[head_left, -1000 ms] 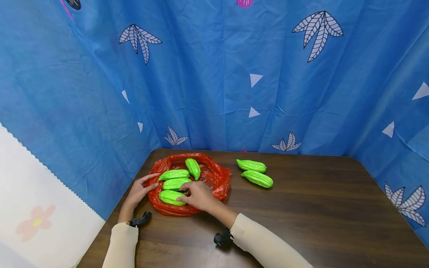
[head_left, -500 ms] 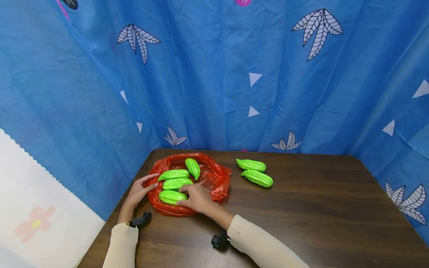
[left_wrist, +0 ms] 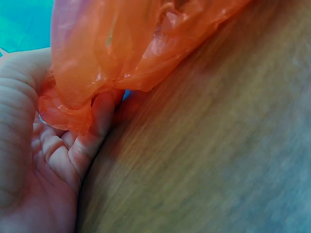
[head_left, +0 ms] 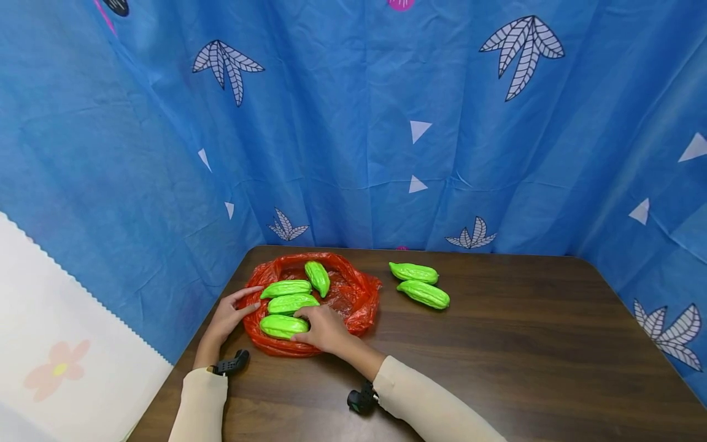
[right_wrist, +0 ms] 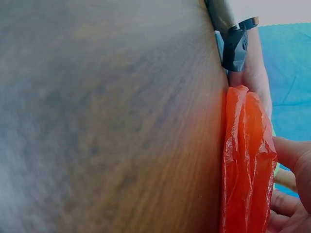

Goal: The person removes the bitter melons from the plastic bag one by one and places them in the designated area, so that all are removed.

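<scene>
A red plastic bag (head_left: 366, 307) lies on the table with its mouth spread wide. Several green bitter melons are in it: one (head_left: 317, 278) slants at the back, while others, an upper one (head_left: 286, 288), a middle one (head_left: 293, 303) and a front one (head_left: 283, 327), lie side by side. My left hand (head_left: 223, 316) holds the bag's left edge; in the left wrist view, crumpled plastic sits between thumb and curled fingers (left_wrist: 100, 114). Inside the bag, my right hand (head_left: 326, 328) pinches the right end of the front melon, thumb toward me. In the right wrist view the bag's wall partly hides these fingers.
To the right of the bag, two more bitter melons, a rear one (head_left: 414, 273) and a nearer one (head_left: 424, 294), lie together on the brown wooden table (head_left: 525, 344). A blue patterned curtain (head_left: 359, 123) surrounds the table's back and sides.
My right hand has shifted slightly to the right, uncovering more of the middle melon. The front melon has slid slightly left. My left hand has stayed at the bag's edge.
</scene>
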`<state>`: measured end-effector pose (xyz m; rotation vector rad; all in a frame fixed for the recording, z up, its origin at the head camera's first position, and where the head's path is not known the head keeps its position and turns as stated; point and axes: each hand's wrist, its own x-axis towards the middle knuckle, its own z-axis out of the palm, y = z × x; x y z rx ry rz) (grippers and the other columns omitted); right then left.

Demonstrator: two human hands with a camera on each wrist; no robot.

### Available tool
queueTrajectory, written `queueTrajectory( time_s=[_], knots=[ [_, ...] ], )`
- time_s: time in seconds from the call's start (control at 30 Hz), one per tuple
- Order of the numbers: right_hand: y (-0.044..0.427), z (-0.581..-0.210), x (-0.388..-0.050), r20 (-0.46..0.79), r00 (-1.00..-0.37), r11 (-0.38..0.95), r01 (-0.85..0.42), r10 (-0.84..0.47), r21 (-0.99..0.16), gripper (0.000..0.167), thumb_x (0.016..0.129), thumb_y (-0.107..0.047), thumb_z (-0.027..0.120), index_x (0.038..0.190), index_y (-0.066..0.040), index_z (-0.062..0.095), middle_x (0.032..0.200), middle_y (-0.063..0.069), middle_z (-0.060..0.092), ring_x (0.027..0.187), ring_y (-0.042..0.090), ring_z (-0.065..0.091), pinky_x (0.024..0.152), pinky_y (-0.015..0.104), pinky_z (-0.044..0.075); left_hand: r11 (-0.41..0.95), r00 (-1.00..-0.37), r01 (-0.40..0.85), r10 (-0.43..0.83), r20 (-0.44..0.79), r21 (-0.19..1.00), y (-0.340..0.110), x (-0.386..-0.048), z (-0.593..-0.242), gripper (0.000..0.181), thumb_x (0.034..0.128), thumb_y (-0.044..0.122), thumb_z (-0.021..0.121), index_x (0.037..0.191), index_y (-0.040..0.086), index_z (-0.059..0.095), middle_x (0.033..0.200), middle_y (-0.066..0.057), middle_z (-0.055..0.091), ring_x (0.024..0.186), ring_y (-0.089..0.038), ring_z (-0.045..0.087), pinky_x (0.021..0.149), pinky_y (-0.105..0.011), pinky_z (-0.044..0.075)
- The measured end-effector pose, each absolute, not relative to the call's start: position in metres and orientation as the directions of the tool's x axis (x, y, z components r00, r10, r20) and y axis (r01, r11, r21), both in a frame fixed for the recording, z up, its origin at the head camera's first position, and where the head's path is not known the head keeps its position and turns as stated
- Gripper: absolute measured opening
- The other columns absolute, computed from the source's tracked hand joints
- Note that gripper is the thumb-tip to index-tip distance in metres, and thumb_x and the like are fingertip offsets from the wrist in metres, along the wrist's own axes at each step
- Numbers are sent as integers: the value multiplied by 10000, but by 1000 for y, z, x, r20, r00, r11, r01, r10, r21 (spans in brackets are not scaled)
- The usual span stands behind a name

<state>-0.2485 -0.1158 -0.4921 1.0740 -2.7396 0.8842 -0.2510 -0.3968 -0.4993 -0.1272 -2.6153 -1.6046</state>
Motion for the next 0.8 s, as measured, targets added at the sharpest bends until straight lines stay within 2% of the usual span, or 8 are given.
queueTrajectory(
  time_s=[0.13, 0.17, 0.37, 0.4, 0.63, 0.8],
  knots=[
    [-117, -491, -247, 269, -748, 576, -648, -607, -498, 422, 826, -366, 854, 1180, -160, 754, 1138, -49, 743, 1040, 114, 679, 838, 282, 538, 454, -994, 107, 34, 103, 885, -396, -250, -496, 488, 976, 103, 681, 1423, -41, 549, 1453, -274, 509, 1302, -423, 478, 866, -153, 477],
    [-117, -491, -247, 271, -747, 573, -648, -607, -501, 417, 827, -358, 855, 1177, -157, 753, 1136, -49, 743, 1038, 112, 678, 841, 279, 536, 450, -994, 110, 32, 107, 886, -398, -252, -501, 491, 976, 124, 688, 1425, -24, 556, 1452, -265, 515, 1288, -367, 508, 866, -154, 480],
    [-116, -490, -245, 284, -747, 560, -647, -601, -518, 413, 829, -327, 858, 1185, -149, 751, 1143, -43, 742, 1042, 121, 679, 849, 281, 537, 451, -993, 110, 15, 116, 886, -410, -263, -523, 493, 974, 172, 701, 1430, 33, 575, 1452, -229, 530, 1238, -269, 556, 864, -161, 489],
    [-116, -490, -245, 285, -748, 558, -646, -600, -520, 416, 830, -325, 857, 1191, -147, 750, 1148, -40, 741, 1048, 126, 679, 856, 285, 537, 452, -993, 108, 13, 114, 885, -409, -263, -522, 492, 974, 169, 700, 1430, 31, 574, 1454, -229, 529, 1251, -310, 545, 865, -164, 490],
    [-112, -488, -242, 298, -747, 541, -645, -595, -539, 429, 833, -328, 853, 1205, -144, 743, 1163, -40, 736, 1062, 118, 671, 881, 286, 530, 449, -991, 127, 13, 136, 885, -415, -267, -531, 510, 962, 252, 723, 1421, 70, 596, 1450, -201, 545, 1297, -348, 507, 891, -153, 471],
    [-107, -484, -240, 315, -748, 532, -646, -584, -548, 442, 832, -347, 852, 1213, -153, 742, 1162, -45, 735, 1043, 98, 668, 848, 276, 535, 469, -990, 130, 13, 141, 873, -415, -266, -531, 505, 965, 248, 717, 1420, 65, 596, 1440, -199, 555, 1298, -327, 507, 903, -150, 458]
  ],
)
